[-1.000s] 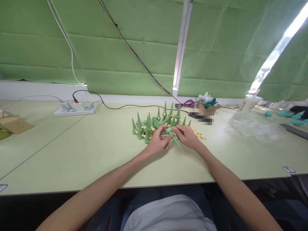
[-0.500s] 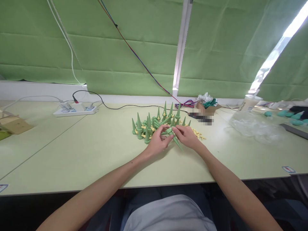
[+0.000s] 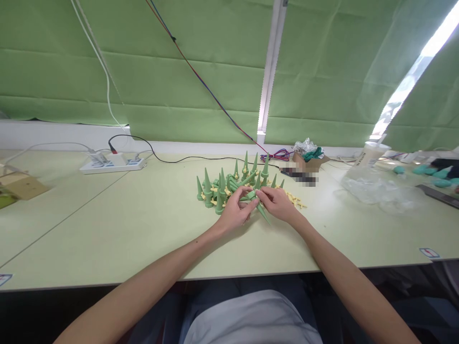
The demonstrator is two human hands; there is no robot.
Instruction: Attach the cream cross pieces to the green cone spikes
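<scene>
Fingers of the left hand curve around the collar of one green cone, thumb below it, while those of the right hand pinch narrowly at the same collar. From where I stand, its point, aimed down toward the near table edge, has swung slightly leftward; I'd take that as a small adjustment within the grip, the piece being neither released nor put down. Going left to right, there is one cardboard box and one power strip on the table. Next comes the cluster of standing cones, roughly eleven upright tips by my count, though overlaps make that unsure. The two hands meet at the cluster's near side, the held cone between them. Small yellow pieces spill out beside the right hand, too jumbled to count. Beyond them I see one open carton, then one cup behind a clear plastic bag, and about five teal pieces at the far right.
</scene>
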